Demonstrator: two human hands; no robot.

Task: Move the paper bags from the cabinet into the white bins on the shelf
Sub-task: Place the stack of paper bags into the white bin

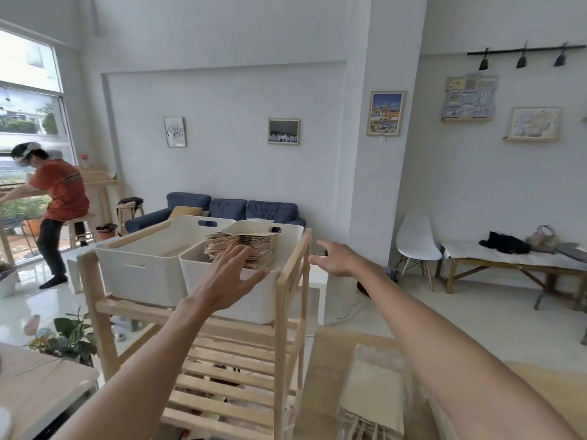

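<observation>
Paper bags (246, 249) lie stacked in the right bin (254, 296), filling it. Left hand (232, 277) hovers over them and right hand (333, 258) beside, fingers (236, 255) wide, empty.

White bins, tan bags, pale wood

Two white bins (143, 268) sit on a pale wooden shelf (286, 274); tan paper bags (251, 246) fill one; at twelve o'clock, a navy sofa (228, 209).

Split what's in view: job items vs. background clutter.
Job:
- stack of brown paper bags in the right white plastic bin
- left white plastic bin
- light wooden slatted shelf
- flat brown paper bags at lower right
- left hand, right hand, both empty

Clutter:
- navy sofa
- white shell chair
- framed wall pictures
- potted plant
</observation>
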